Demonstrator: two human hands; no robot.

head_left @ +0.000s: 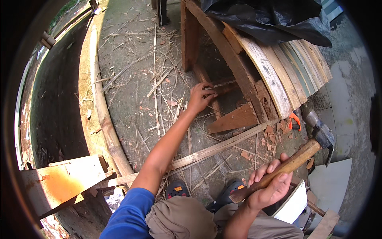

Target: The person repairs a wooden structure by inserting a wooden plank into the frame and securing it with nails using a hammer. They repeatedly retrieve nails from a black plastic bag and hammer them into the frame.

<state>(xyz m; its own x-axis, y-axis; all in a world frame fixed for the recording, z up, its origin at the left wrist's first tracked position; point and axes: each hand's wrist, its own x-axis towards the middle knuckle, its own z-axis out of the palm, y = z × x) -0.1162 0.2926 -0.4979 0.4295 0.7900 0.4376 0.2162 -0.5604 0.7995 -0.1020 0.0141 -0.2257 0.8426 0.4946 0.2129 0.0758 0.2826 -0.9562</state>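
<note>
The left hand (200, 98) reaches far forward, arm nearly straight, and its fingers are curled around the near end of a thin dark stick (223, 85) that lies low under a rough wooden bench (254, 85). The stick's long axis runs left to right, rising slightly toward the right, where it disappears into shadow beneath the bench's slats. How tightly the fingers press cannot be told, but they wrap it rather than lie spread. The right hand (267, 186) stays near the body, fist clamped on the wooden handle of a hammer (306, 149), whose metal head points up and to the right, away from the stick. So the stick sits well to the far left of the hammer, and the left hand alone is on it. A long split bamboo strip (217, 148) crosses the dirt between the 2 hands, and a thick bamboo pole (104, 115) lies along the left.
</note>
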